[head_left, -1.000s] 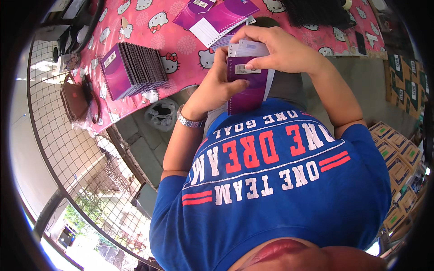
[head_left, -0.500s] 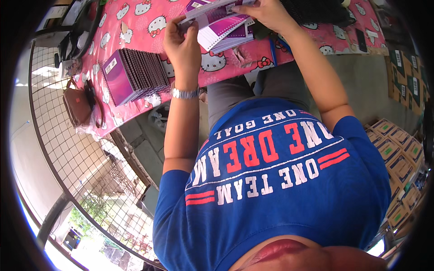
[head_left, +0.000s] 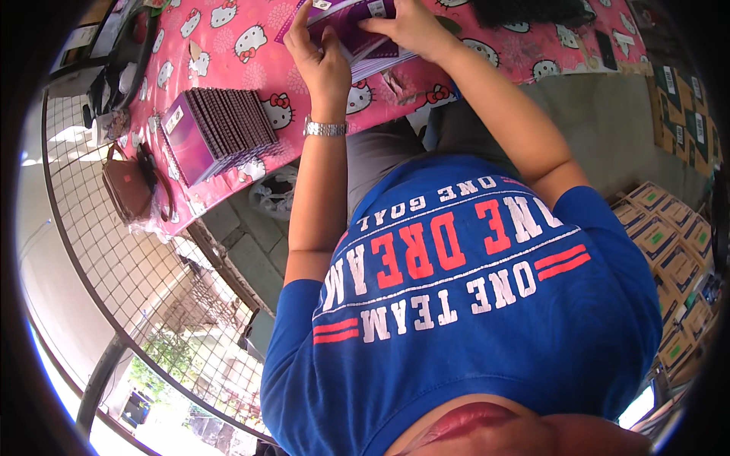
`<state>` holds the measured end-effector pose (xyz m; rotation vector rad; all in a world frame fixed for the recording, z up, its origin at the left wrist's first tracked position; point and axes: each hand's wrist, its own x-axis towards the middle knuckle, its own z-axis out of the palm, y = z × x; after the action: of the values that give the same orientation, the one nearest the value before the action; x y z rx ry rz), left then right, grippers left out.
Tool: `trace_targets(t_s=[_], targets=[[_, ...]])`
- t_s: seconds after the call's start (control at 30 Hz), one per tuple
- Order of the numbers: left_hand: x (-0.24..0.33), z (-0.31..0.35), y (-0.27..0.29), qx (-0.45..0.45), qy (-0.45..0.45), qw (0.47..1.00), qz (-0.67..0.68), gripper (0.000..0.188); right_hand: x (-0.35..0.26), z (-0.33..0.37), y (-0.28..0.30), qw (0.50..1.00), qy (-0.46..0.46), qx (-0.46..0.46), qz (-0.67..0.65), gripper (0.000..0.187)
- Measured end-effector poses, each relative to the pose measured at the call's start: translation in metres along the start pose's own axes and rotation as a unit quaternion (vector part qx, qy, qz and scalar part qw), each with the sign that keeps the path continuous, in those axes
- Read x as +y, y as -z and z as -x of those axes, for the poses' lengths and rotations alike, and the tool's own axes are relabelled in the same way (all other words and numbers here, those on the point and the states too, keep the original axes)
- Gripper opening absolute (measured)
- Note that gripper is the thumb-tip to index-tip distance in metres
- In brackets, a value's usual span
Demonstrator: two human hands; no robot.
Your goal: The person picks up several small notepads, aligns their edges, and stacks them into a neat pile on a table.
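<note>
At the top edge of the view, a purple notebook (head_left: 348, 26) lies between my hands over a pile of purple covers and punched white sheets (head_left: 380, 67). My left hand (head_left: 323, 67), with a metal watch (head_left: 325, 128) at its wrist, grips the notebook's left side, thumb on the cover. From the right, my right hand (head_left: 420, 32) pinches the other side, its thumb stretched over the cover; its other fingers are partly hidden. A stack of purple spiral notebooks (head_left: 224, 131) stands left of my left forearm, dark coil edges turned toward my hands.
A pink cartoon-print cloth (head_left: 228, 57) covers the table. A black item (head_left: 525, 14) and a dark phone (head_left: 606, 49) lie at the far right. A brown bag (head_left: 126, 186) hangs by the left edge, near a wire mesh (head_left: 84, 251). Cardboard boxes (head_left: 673, 251) are stacked at right.
The notebook was raised and nearly edge-on; now its purple cover faces up, lower over the pile. My hands have come closer together, and the left one has shifted right and up.
</note>
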<state>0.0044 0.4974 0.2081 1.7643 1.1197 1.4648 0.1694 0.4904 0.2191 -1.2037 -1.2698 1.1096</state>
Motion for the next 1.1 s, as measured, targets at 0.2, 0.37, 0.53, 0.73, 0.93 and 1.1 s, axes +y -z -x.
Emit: trace_targets(t_s=[0.2, 0.37, 0.53, 0.73, 0.93, 1.1], targets=[[0.009, 0.015, 0.012, -0.028, 0.026, 0.997, -0.060, 0.037, 0.007, 0.029, -0.022, 0.983, 0.039, 0.125, 0.130, 0.034], [0.047, 0.013, -0.008, -0.037, -0.174, 0.893, -0.413, 0.037, 0.008, 0.025, -0.021, 0.989, 0.058, 0.086, 0.110, 0.035], [0.031, 0.004, -0.009, -0.092, -0.189, 0.926, -0.314, 0.035, 0.012, 0.005, 0.054, 0.920, 0.134, 0.155, 0.334, 0.023], [0.040, -0.010, 0.000, -0.162, -0.198, 0.923, -0.288, 0.024, 0.072, -0.022, 0.140, 0.672, 0.186, 0.111, 0.708, 0.014], [0.045, -0.005, -0.020, -0.067, -0.207, 0.914, -0.344, 0.040, 0.012, -0.022, 0.129, 0.845, 0.149, 0.154, 0.490, 0.025], [0.030, -0.006, -0.030, -0.040, -0.215, 0.904, -0.367, 0.030, 0.004, -0.005, 0.106, 0.856, 0.123, 0.094, 0.493, 0.030]])
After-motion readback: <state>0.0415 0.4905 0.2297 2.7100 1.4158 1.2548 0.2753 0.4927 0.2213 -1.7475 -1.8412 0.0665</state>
